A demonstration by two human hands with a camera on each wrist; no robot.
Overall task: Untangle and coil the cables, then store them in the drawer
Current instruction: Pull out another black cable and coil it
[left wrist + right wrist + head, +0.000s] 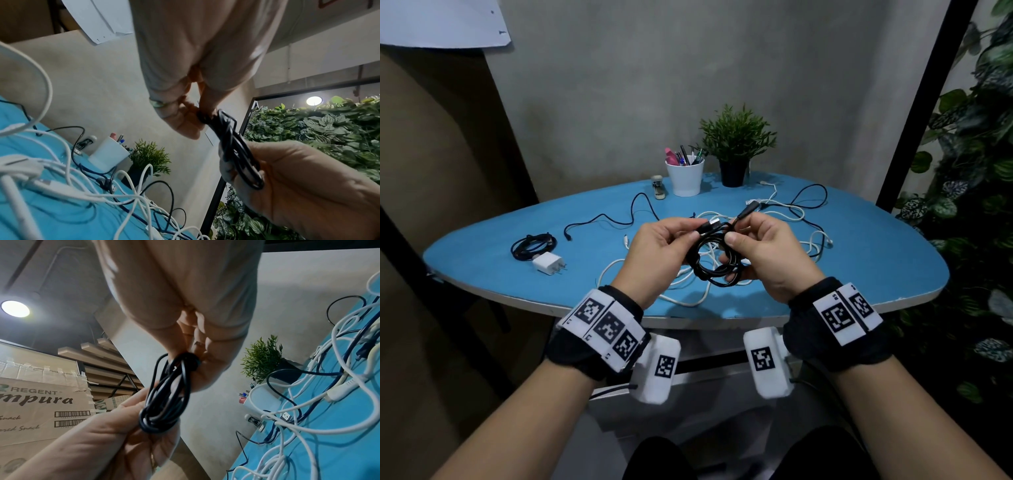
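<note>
— What lies on the blue oval tabletop, left to right?

— One finished coil of black cable sits far left of the white pen cup, one white wall charger touching it. One small stapler is just left of the cup, one potted green plant just right. In front of the cup sprawls a tangle of white cables and loose black cables; their number I cannot tell.

— And your hands?

— My left hand pinches one black cable bundle near its plug. My right hand has fingers curled round the same bundle, lifted above the tangle in front of the cup.
</note>
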